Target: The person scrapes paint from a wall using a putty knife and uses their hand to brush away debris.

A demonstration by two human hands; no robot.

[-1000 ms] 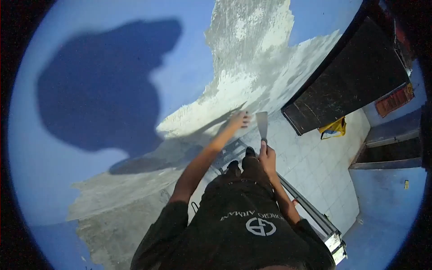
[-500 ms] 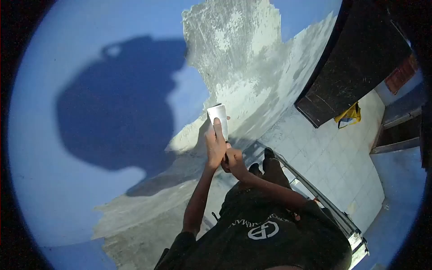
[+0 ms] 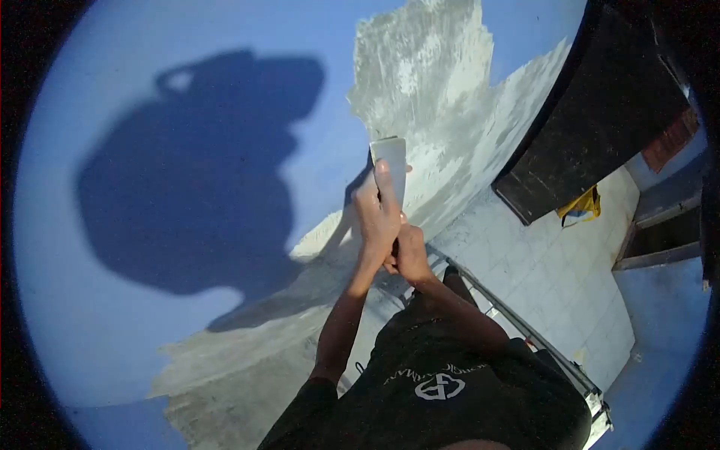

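– What have you got there?

– A scraper (image 3: 397, 161). It's up in front of the wall, blade pointing upward, near where the blue paint (image 3: 225, 22) meets the rough grey-and-white patch (image 3: 424, 45).

– And your fingers?

– Both hands grasp it. My left hand (image 3: 377, 214) has its thumb laid along the face of the blade, with a fingertip showing past the far edge. My right hand (image 3: 412, 255) is clenched just below, around the handle, most of which is hidden.

– Which step is this?

– I'd judge I'm setting the blade against the wall two-handed. Whether its edge touches, I can't tell from this angle.

– What does the next move call for?

– Even pressure through the left thumb, I'd say, a shallow angle, and fingertips clear of the edge.

– Anything around you?

– My shadow (image 3: 195, 172) on the blue paint, a metal rail (image 3: 525, 328) beside my right arm, the tiled floor (image 3: 525, 262) beyond, then a dark panel (image 3: 592, 127) and a yellow bag (image 3: 581, 208) near its lower edge.
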